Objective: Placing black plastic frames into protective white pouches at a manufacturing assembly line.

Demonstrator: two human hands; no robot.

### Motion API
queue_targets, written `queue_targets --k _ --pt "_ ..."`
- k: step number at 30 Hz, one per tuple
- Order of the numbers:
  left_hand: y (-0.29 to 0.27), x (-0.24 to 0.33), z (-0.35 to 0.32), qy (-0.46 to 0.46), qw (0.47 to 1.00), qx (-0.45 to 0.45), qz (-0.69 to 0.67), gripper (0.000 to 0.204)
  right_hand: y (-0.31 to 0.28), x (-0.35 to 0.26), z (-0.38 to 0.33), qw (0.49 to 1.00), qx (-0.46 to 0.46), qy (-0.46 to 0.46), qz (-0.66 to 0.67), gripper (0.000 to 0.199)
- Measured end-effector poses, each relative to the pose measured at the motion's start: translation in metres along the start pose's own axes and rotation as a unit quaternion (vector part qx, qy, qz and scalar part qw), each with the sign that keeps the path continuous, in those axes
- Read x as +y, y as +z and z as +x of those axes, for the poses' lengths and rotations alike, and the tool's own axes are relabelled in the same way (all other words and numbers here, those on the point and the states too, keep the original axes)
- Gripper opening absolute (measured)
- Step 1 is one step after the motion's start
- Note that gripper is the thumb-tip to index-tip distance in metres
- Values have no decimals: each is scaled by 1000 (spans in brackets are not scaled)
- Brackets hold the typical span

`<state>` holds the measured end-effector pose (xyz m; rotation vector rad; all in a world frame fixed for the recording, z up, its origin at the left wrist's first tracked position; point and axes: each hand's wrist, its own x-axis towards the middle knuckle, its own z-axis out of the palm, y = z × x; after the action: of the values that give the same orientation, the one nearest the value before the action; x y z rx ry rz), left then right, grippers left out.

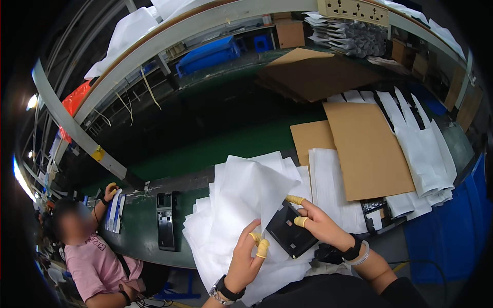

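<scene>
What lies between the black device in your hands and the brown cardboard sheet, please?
In the head view, a stack of white sheets lies between the black device and the cardboard sheet.

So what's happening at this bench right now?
A person holds a flat black rectangular device between both hands, over a pile of thin white foam bags. The right hand grips its upper edge where one white bag drapes over it; the left hand supports the lower side. Brown cardboard sheets lie to the right. A co-worker in a pink shirt sits at the left.
</scene>
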<state>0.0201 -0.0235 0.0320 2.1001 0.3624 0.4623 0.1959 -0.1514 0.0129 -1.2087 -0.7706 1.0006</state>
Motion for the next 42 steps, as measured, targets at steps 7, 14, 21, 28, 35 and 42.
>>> queue_targets --k 7,14,21,28,35,42 --pt "16 -11 -15 7 978 21 208 51 20 14 -4 981 152 -24 117 44" --pt "10 -6 -28 -40 939 -37 340 42 -2 18 -5 986 3 131 99 38" --pt "6 -12 -42 -24 955 54 292 28 11 20 -4 988 -1 69 139 68" --pt "0 -13 -34 -17 953 109 282 21 11 26 1 987 -23 69 145 67" --pt "-2 -11 -39 -32 962 139 234 25 23 29 2 982 20 51 181 65" --pt "8 3 -36 154 961 63 220 27 23 36 7 977 67 79 186 38"
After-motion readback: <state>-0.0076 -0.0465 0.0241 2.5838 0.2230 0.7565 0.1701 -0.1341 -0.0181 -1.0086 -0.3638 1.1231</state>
